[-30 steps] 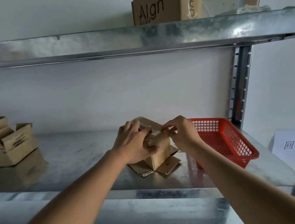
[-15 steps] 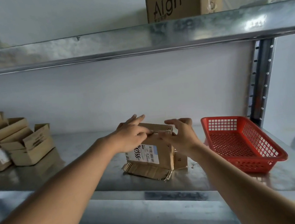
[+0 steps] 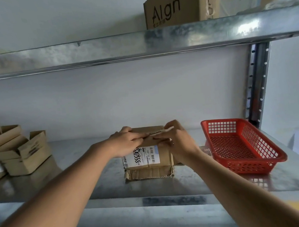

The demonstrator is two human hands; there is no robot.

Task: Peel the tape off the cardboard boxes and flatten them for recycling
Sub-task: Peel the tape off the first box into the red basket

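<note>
Small box (image 3: 148,156) mid-shelf (image 3: 96,175), label facing out, beside red basket (image 3: 241,145). Left hand (image 3: 128,143) flat on top, fingers straight, steadying. Right hand (image 3: 177,140) pinching tape strip (image 3: 162,130) at top edge, likely for peeling.

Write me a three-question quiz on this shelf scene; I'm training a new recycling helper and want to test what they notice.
1. True or false: the red basket stands to the left of the box with the shipping label.
2. Which hand pinches the strip at the box's top edge? A. left hand B. right hand C. neither
3. Fill in: the opened small boxes sit at the ____ end of the metal shelf.

Key:
1. False; the basket is to the box's right.
2. B; the left hand rests on the top of the box.
3. Left.
</note>
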